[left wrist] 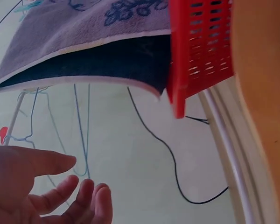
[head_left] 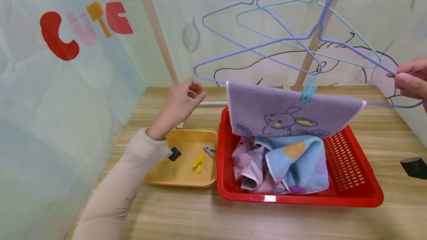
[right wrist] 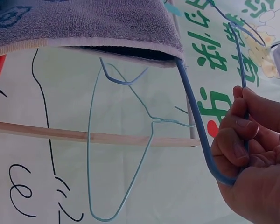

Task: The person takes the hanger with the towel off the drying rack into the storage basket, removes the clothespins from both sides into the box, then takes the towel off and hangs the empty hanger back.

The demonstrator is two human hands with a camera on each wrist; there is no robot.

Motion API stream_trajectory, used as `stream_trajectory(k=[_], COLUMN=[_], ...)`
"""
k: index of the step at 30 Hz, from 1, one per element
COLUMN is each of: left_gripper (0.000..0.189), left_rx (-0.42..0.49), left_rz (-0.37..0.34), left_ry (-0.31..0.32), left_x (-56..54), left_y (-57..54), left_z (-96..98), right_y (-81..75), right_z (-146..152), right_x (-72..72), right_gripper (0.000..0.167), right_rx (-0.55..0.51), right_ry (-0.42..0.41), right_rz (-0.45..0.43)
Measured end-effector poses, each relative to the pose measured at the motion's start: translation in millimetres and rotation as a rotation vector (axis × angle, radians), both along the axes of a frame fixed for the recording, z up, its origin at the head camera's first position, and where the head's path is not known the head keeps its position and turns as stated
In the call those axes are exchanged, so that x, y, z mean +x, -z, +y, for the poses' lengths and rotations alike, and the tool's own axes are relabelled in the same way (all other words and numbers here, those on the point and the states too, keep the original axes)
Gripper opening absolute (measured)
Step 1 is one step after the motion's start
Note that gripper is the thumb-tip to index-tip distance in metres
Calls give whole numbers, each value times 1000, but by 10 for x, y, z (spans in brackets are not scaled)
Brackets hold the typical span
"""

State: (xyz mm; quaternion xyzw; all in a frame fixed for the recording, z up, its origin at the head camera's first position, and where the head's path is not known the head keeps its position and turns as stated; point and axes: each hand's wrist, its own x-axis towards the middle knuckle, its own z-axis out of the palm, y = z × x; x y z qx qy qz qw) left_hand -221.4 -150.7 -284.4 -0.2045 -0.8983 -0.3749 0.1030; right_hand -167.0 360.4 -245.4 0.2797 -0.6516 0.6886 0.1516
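Note:
My right hand (head_left: pixel 413 79) grips the right end of a purple-blue hanger (head_left: pixel 260 47); in the right wrist view its fingers curl round the wire. Folded over the hanger's bottom bar hangs a lilac towel (head_left: pixel 263 110) with a rabbit on it, and a light-blue clothespin (head_left: pixel 308 90) sits on its top edge. My left hand (head_left: pixel 181 99) is apart from the towel, to its left, with fingers loosely bent and nothing in them. In the left wrist view the left hand (left wrist: pixel 60 191) is below the towel's lower edge.
Below the towel, a red basket (head_left: pixel 363 195) holds a blue patterned towel (head_left: pixel 300 162) and a pink one (head_left: pixel 248 162). To its left stands a yellow tray (head_left: pixel 186 136) with a yellow clothespin (head_left: pixel 198 163) and a grey one (head_left: pixel 209 151). A second purple-blue hanger (head_left: pixel 230 8) and a mint hanger (head_left: pixel 283 2) hang behind.

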Motion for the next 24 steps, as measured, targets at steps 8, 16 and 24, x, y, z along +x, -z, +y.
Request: stream_trajectory(k=[8,16,24], left_gripper=[24,26,27], left_rx=[-64,-140,-146], left_rz=[-77,-146,-173], left_ry=[66,122,200], left_x=[70,128,182], left_y=[182,279,403], left_z=[116,169,236], right_y=[114,246,342], right_z=[-53,-60,-115], right_x=[163,278,343], right_gripper=[22,25,26], right_rx=[15,98,141], right_ry=[18,40,10], right_rz=[-17,-51,-60])
